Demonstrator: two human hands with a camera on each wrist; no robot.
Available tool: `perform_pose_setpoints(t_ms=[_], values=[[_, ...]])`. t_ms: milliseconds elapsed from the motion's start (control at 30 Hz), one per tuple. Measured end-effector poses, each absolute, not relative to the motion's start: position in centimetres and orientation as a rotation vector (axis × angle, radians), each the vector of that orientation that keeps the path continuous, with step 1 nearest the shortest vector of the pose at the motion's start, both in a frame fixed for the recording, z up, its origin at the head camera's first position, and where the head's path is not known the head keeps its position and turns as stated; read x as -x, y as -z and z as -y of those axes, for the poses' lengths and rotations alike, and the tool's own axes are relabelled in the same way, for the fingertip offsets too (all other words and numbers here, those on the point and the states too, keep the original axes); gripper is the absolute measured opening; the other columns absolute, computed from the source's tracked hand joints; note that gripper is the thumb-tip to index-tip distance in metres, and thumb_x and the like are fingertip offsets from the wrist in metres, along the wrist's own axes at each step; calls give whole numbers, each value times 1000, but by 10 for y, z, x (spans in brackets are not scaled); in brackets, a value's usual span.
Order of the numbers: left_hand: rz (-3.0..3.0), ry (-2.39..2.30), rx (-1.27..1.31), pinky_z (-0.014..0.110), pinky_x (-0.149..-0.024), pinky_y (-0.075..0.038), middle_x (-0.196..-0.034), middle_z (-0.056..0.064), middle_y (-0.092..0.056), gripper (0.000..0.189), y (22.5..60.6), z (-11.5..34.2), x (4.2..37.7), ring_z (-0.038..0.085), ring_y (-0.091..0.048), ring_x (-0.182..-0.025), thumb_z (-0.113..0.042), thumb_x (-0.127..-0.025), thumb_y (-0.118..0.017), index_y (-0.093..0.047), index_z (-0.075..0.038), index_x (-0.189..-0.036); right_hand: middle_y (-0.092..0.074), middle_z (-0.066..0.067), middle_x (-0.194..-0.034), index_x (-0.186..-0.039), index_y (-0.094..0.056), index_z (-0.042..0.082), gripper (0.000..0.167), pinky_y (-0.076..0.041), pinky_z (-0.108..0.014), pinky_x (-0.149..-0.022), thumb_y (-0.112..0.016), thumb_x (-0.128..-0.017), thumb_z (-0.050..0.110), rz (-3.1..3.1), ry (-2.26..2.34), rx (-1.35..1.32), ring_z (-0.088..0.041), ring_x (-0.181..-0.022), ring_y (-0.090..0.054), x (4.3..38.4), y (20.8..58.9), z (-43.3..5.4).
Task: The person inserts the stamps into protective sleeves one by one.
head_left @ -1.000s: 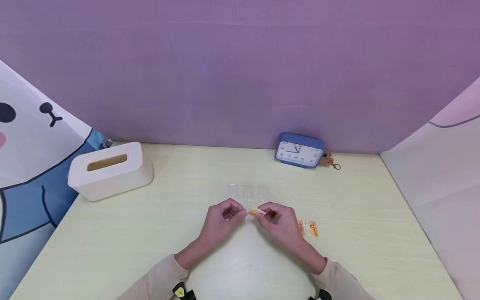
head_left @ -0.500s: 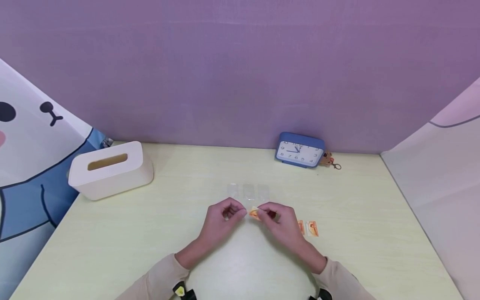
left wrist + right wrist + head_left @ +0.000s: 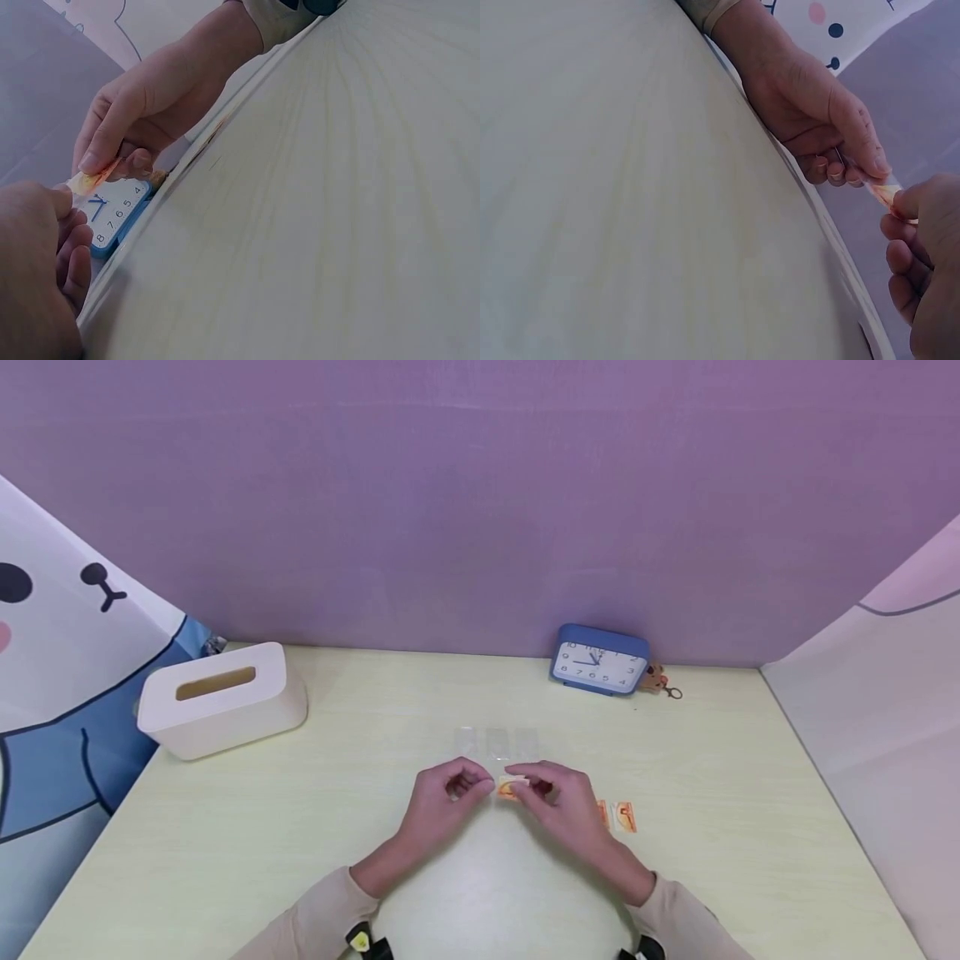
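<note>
Fingers gripping on both sides: your right hand (image 3: pixel 564 802) pinches orange card (image 3: pixel 506 791); your left hand (image 3: pixel 444 797) pinches clear plastic (image 3: pixel 892 180) at card's 9 o'clock side. Card between your hands, held above table (image 3: pixel 225 860); whether inside plastic, cannot tell. Three clear bags (image 3: pixel 497 744) in row on table at card's 12 o'clock. Two more orange cards (image 3: pixel 626 817) between 3 and 4 o'clock, one partly hidden by your right hand. Blue clock (image 3: pixel 598 665) at 1 o'clock, brown keychain (image 3: pixel 652 679) just beside it. White tissue box (image 3: pixel 243 722) well apart, between 9 and 10 o'clock.

Head camera looks down; nearer wrist cameras face inward, sharing both hands (image 3: pixel 452 793)
</note>
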State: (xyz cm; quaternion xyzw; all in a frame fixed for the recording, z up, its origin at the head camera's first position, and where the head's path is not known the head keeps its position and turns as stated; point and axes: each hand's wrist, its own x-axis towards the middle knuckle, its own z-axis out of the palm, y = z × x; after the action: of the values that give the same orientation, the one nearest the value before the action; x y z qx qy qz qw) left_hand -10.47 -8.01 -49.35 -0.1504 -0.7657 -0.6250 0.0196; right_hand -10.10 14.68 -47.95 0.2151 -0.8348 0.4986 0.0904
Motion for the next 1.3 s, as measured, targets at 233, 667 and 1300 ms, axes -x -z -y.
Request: perform_pose_setpoints(t_ms=[233,667,1300], values=[[2322,1946,394,23,-70,-57,-92,2,-78,11,494,81,106,12,-67,-78,-12,-100,-84,-80,-2,-102,-78,-3,-91,-115,-83,3,18,-58,-20,-77,-82,-97,-2,2487,-1778,-328,-11,-82,-67,102,474,-147],[2390,1744,603,25,-71,-61,-104,4,-77,41,494,82,106,12,-69,-83,-10,-89,-94,-78,-5,-127,-78,-5,-87,-101,-85,5,7,-55,-19,-70,-85,-95,0,2497,-1828,-247,-11,-75,-64,102,473,-148],[2374,1109,767,24,-75,-62,-117,3,-72,55,491,86,105,12,-71,-84,-19,-82,-101,-78,-9,-132,-80,-8,-90,-100,-85,5,7,-54,-18,-71,-85,-96,-1,2470,-1829,-161,-11,-77,-65,103,471,-149]])
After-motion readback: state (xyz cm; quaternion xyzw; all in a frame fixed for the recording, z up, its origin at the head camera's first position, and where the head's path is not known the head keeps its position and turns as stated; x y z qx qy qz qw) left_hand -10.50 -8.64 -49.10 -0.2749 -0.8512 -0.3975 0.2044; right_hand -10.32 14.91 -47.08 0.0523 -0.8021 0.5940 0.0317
